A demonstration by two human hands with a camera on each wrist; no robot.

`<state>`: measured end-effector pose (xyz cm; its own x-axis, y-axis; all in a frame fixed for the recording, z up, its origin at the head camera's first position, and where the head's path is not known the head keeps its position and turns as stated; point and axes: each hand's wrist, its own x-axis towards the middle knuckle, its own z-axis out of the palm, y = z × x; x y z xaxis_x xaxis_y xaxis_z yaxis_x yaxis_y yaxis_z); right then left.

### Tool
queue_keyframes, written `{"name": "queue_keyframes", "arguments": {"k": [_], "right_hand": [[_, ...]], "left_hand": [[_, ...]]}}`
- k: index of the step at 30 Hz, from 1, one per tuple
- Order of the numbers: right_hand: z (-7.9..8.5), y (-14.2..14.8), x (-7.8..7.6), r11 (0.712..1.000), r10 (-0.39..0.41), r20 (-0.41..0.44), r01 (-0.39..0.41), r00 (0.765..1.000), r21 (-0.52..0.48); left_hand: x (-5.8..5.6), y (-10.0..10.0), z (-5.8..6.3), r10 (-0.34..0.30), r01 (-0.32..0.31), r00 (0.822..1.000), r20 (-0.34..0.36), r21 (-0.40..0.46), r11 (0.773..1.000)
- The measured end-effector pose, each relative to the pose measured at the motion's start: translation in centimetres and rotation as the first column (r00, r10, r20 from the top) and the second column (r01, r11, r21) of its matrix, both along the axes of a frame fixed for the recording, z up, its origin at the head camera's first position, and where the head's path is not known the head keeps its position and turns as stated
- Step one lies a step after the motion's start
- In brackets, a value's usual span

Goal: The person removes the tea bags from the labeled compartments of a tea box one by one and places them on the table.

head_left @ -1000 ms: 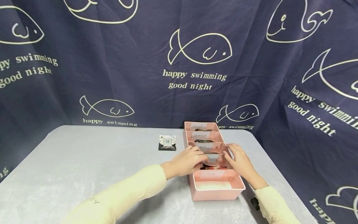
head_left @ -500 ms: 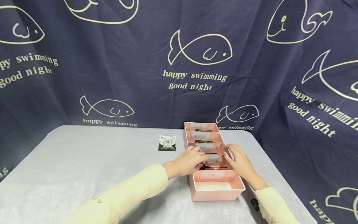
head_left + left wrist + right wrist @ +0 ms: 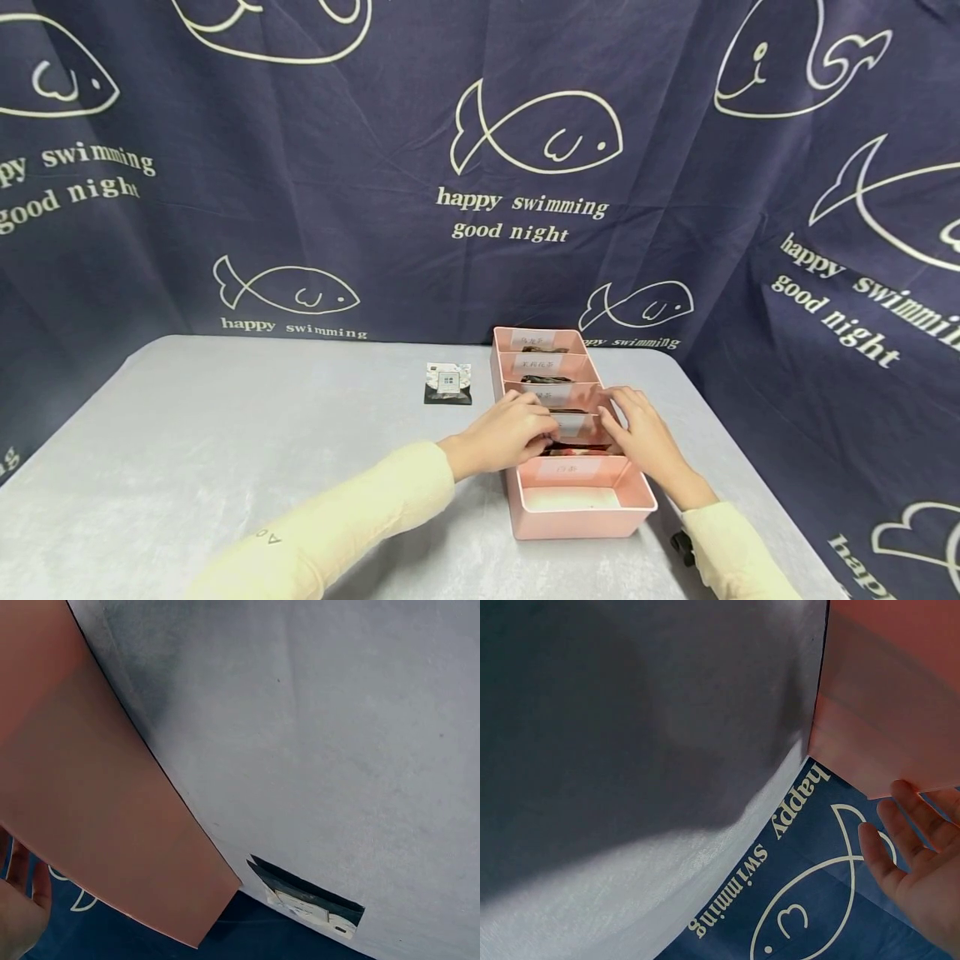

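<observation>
A: Which way is the box (image 3: 581,523) pointing?
B: Its long axis is running away from the person, the far end leaning slightly to the left. It is standing upright on the tabletop (image 3: 225,433), between the two hands, its near end reaching closer to the person than either.

A: And the left hand (image 3: 504,432)?
B: It is crossing the left rim, bending its fingers down into the box by a red packet (image 3: 577,450). That packet is lying in the second compartment from the near end. The fingertips are hiding, so I cannot tell whether they are pinching it.

A: The right hand (image 3: 647,429)?
B: That one is resting at the right wall with fingers loosely bent and spreading apart; it is gripping nothing, and the thumb is reaching over the rim.

A: Anything else near them?
B: Dark packets (image 3: 546,380) are sitting in compartments beyond the left hand. A black-and-white packet (image 3: 448,383) is lying flat outside the box, farther off and to the left of that hand. Behind the right hand, a black object (image 3: 682,547) is partly hiding by the sleeve (image 3: 738,550).
</observation>
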<state>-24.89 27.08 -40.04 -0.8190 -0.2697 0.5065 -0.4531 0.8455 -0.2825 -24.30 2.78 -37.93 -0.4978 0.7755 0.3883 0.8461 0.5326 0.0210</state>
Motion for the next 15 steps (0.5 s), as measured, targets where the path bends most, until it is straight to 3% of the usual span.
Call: {"name": "queue_keyframes", "arguments": {"k": [8,15], "right_hand": [[-0.07,-0.02,0.03,1.000,0.004,-0.017,-0.004,1.000,-0.001],[-0.05,-0.01,-0.01,1.000,0.001,-0.012,-0.001,1.000,-0.001]], "left_hand": [[-0.16,-0.07,-0.05,-0.013,0.012,0.999,0.030,0.028,1.000],[-0.18,-0.19,0.31,-0.092,0.086,0.983,0.162,0.040,0.995]]}}
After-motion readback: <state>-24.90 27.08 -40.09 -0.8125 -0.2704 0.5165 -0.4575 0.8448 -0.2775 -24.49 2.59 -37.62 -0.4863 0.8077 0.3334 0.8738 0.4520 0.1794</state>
